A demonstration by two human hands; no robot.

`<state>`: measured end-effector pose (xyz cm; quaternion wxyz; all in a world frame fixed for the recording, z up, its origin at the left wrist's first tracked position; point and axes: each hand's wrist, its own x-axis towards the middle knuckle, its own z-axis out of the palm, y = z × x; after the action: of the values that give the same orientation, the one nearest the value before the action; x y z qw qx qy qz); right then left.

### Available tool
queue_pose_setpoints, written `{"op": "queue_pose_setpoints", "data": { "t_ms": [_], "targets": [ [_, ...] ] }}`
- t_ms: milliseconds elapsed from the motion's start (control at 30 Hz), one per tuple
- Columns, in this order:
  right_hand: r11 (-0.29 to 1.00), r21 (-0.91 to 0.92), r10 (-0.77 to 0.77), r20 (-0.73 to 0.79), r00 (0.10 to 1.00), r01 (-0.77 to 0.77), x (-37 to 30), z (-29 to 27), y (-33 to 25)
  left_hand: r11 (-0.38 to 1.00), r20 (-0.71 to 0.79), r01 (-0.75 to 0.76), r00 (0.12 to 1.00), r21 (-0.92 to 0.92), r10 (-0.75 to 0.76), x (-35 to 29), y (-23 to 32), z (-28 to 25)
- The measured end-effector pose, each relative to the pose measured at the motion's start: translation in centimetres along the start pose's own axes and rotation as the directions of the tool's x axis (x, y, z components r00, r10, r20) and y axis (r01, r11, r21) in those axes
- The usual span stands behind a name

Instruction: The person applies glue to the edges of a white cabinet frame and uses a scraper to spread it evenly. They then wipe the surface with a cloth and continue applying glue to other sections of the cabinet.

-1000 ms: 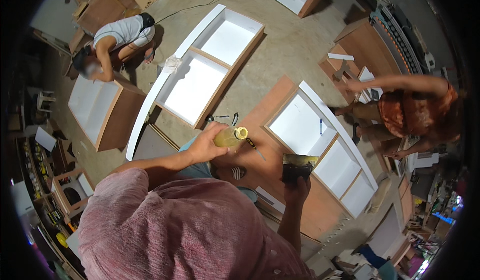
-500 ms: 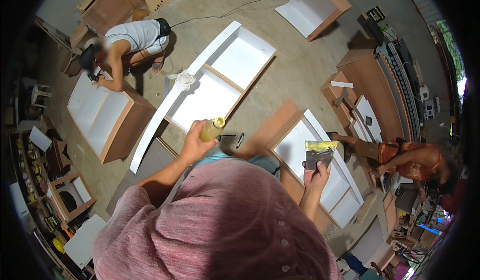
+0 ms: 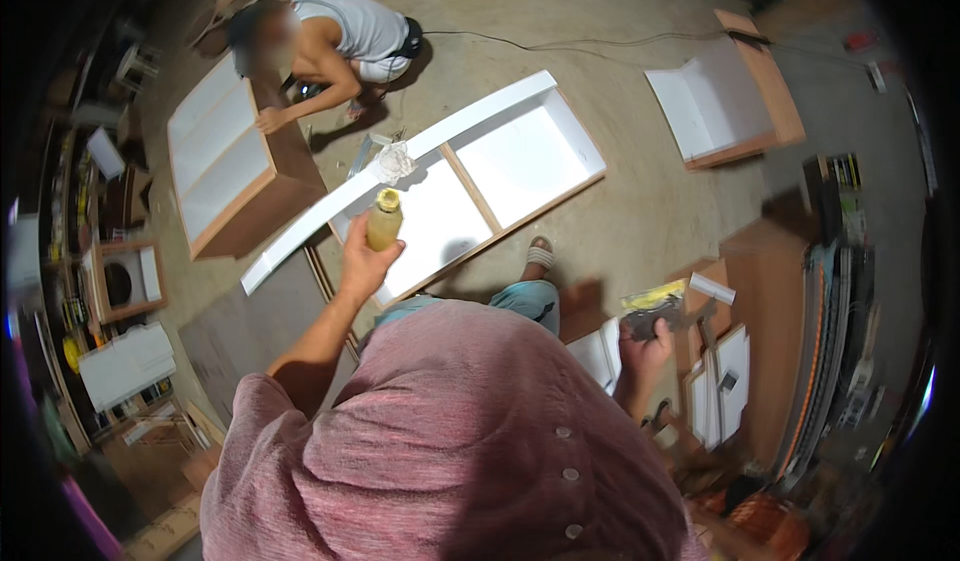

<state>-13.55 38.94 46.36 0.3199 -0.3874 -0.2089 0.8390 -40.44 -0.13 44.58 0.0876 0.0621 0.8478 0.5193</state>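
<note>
My left hand (image 3: 362, 266) is wrapped round a yellowish bottle (image 3: 384, 227) with an open, yellow-smeared neck, held upright in front of me. In my right hand (image 3: 645, 353) is a flat dark spreader (image 3: 652, 319), its far edge coated with yellow paste. Beyond the bottle lies a shallow wooden cabinet frame with a white inside (image 3: 525, 156) and a divider. A long white strip (image 3: 300, 236) runs along the frame's far left side and extends past it. On that strip rests a crumpled white rag (image 3: 396, 164).
A co-worker (image 3: 335, 46) crouches at far left, one hand on a white-lined cabinet (image 3: 240, 201). Another open box (image 3: 715, 111) stands at far right. White panels (image 3: 730, 386) lean by a brown cabinet (image 3: 760, 311). An orange-clad person (image 3: 760, 526) is blurred at lower right. A cord crosses the floor.
My view has swung to the right, and I have stepped so that one sandalled foot shows. Both hands keep their hold. The crouching co-worker's hand now rests on the cabinet's near edge.
</note>
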Motion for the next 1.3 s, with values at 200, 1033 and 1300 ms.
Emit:
{"op": "queue_pose_setpoints", "data": {
  "t_ms": [200,1033,1300],
  "targets": [
    [0.898,-0.325,0.409,0.373,0.833,-0.296,17.5,6.7,-9.2,0.951,-0.2,0.28,0.932,-0.134,-0.303,0.4,7.8,7.1],
    [0.89,-0.363,0.439,0.518,0.735,-0.276,27.4,21.8,-15.6,0.92,-0.378,0.293,0.846,-0.259,-0.376,6.2,8.2,18.9],
    [0.697,-0.626,0.701,0.49,0.518,-0.35,39.5,27.3,-13.2,0.878,-0.618,0.339,0.623,-0.339,-0.479,8.1,9.0,26.8]
  ]
}}
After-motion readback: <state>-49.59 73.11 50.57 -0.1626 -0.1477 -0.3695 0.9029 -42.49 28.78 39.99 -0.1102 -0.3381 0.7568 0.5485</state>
